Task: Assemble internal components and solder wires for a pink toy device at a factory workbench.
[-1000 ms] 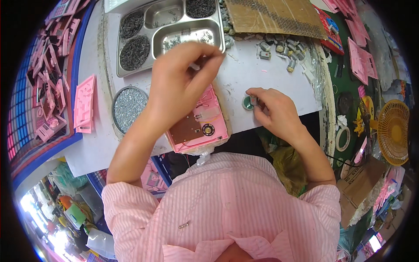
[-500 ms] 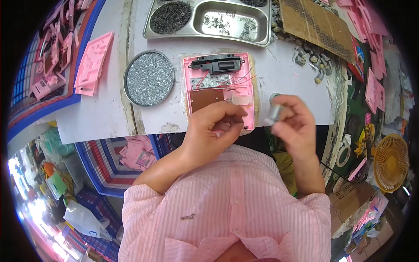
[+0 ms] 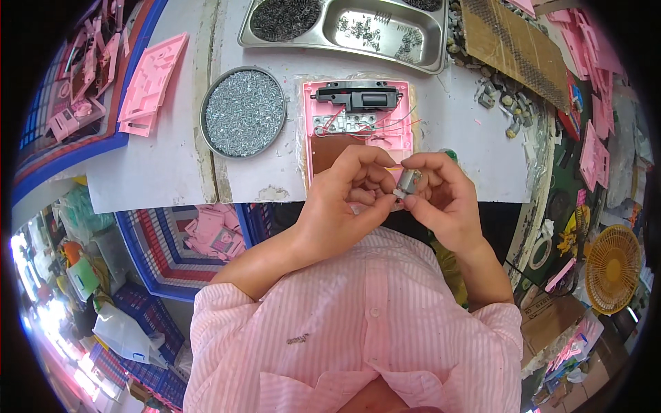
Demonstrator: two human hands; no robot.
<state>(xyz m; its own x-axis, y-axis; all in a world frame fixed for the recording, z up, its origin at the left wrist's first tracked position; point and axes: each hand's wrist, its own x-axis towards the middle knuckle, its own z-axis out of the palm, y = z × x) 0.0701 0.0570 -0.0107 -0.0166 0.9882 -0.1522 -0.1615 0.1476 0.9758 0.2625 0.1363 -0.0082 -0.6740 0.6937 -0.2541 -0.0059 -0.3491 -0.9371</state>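
My right hand (image 3: 449, 201) grips a small silver motor (image 3: 409, 180) between thumb and fingers. Close against it, my left hand (image 3: 344, 196) pinches a tiny whitish piece (image 3: 398, 194) at the motor's near end; its exact kind is too small to tell. Both hands are just over the near edge of an open pink plastic casing (image 3: 407, 146), which lies on the table. Inside the casing are a black housing (image 3: 365, 100), a silver metal plate (image 3: 344, 124), a brown board (image 3: 326, 153) and loose thin wires. My fingers hide the casing's near part.
Left of the casing stands a round dish (image 3: 204, 115) of small screws. Behind are a steel tray (image 3: 344, 58) with springs, and several motors (image 3: 513, 103) beside a cardboard piece (image 3: 518, 47). Pink panels (image 3: 157, 79) lie far left. A blue-rimmed crate (image 3: 138, 256) sits below the table edge.
My right hand has swung left, bringing the motor to my left hand's fingertips. My left hand has shifted slightly. The whole view has also moved a little.
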